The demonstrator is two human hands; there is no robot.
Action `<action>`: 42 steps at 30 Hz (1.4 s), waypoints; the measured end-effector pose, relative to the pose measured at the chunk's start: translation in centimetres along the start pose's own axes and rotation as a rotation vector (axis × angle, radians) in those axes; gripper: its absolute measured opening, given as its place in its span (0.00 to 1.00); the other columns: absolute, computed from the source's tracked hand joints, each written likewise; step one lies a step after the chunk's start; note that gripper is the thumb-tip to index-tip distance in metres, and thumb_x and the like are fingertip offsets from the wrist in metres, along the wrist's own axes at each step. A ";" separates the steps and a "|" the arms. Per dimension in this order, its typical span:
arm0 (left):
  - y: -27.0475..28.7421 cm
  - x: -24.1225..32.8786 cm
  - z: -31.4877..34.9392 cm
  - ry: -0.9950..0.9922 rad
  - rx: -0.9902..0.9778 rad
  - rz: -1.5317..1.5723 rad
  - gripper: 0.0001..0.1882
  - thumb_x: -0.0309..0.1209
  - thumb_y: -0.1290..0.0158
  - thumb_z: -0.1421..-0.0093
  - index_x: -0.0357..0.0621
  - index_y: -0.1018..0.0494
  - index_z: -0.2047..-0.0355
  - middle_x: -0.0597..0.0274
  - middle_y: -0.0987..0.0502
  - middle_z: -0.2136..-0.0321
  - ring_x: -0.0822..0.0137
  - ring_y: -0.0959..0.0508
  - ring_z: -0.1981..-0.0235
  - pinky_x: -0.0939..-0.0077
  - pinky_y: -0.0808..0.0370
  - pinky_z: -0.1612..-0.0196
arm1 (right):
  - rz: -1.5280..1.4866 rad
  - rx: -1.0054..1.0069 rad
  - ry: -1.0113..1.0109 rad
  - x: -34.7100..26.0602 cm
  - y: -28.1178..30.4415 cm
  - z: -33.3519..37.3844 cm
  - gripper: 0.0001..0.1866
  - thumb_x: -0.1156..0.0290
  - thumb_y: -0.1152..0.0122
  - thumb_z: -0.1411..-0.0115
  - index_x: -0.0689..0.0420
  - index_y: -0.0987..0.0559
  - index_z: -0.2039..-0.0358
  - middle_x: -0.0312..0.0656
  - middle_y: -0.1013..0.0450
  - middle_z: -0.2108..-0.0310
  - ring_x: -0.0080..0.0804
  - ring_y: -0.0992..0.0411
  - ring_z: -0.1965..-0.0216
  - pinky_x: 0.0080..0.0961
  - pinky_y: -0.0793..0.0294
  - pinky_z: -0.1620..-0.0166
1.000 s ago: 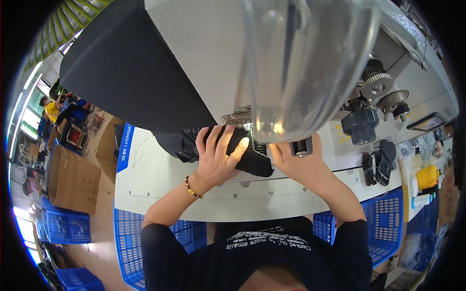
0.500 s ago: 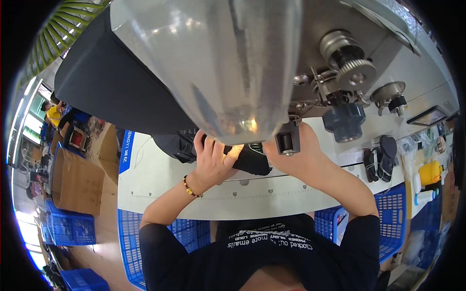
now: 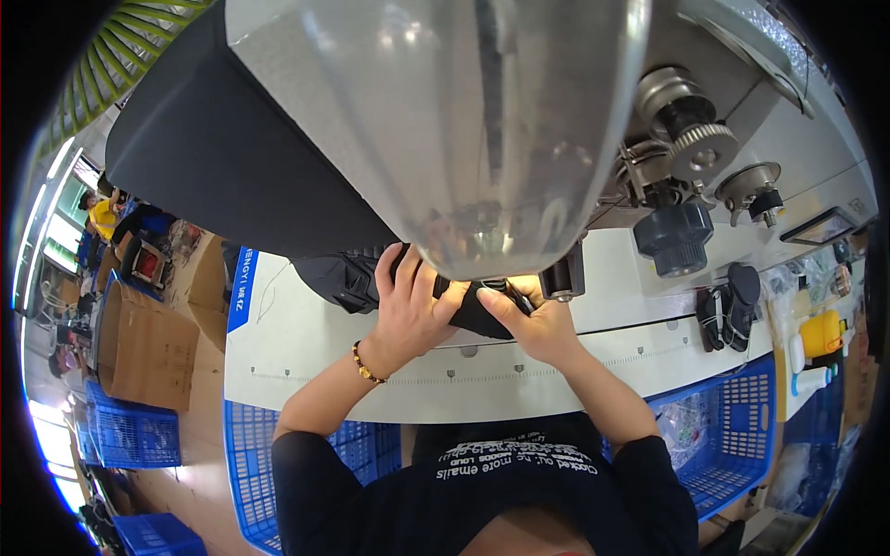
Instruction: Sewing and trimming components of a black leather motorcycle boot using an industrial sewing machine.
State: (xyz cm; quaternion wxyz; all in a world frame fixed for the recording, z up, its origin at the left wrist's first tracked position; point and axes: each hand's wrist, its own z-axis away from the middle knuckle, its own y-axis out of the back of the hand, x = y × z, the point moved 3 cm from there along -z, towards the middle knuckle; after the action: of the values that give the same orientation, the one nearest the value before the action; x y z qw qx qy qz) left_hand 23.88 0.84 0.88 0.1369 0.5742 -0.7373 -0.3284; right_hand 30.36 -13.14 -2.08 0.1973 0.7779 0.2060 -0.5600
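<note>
A black fabric piece (image 3: 341,280) lies bunched on the white sewing machine bed beneath the machine head. My left hand (image 3: 413,304) grips it from above, its fingers curved over the cloth and its thumb towards the lit needle area. Close by on the right, my right hand (image 3: 545,326) pinches the near end of the same piece, thumb on top; some of its fingers are hidden. A large clear plastic guard (image 3: 445,139) blocks the needle and the far part of the work from sight.
Tension dials and a dark knob (image 3: 674,239) sit on the machine's right. A black strapped item (image 3: 731,310) lies right of my hands. Blue plastic baskets (image 3: 732,435) stand below the table's edge. Cardboard boxes (image 3: 144,347) are on the left; a person in yellow is far behind.
My right hand has drawn back from behind the presser area towards me, and its thumb now shows on the fabric. My left hand stays about where it was. The view has shifted slightly.
</note>
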 end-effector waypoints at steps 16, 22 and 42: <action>-0.1 0.0 0.5 -0.034 -0.052 -0.036 0.34 0.37 0.40 0.64 0.45 0.41 0.55 0.43 0.41 0.52 0.45 0.41 0.49 0.46 0.50 0.50 | -0.219 0.075 0.026 -0.3 -0.9 0.3 0.10 0.70 0.47 0.48 0.62 0.31 0.82 0.27 0.40 0.87 0.12 0.46 0.82 0.14 0.46 0.80; -2.3 0.4 2.4 0.095 -0.047 -0.084 0.36 0.39 0.40 0.65 0.50 0.38 0.53 0.44 0.45 0.49 0.43 0.49 0.43 0.40 0.68 0.48 | -0.508 0.019 -0.150 1.2 0.7 0.3 0.10 0.69 0.52 0.45 0.61 0.28 0.78 0.25 0.40 0.85 0.09 0.49 0.85 0.11 0.52 0.82; 4.8 -0.2 -2.9 -0.356 -0.184 -0.210 0.19 0.34 0.53 0.53 0.54 0.35 0.57 0.62 0.32 0.60 0.64 0.32 0.56 0.70 0.37 0.50 | -1.193 -0.019 -0.332 3.2 -3.1 2.6 0.23 0.65 0.45 0.48 0.66 0.35 0.56 0.43 0.30 0.68 0.26 0.30 0.73 0.20 0.29 0.73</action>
State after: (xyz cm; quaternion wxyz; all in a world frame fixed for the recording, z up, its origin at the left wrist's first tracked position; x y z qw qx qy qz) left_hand 21.94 0.71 6.18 0.0214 0.5657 -0.6532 -0.5029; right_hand 27.58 -11.61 -6.16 -0.1136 0.4292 0.5770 -0.6855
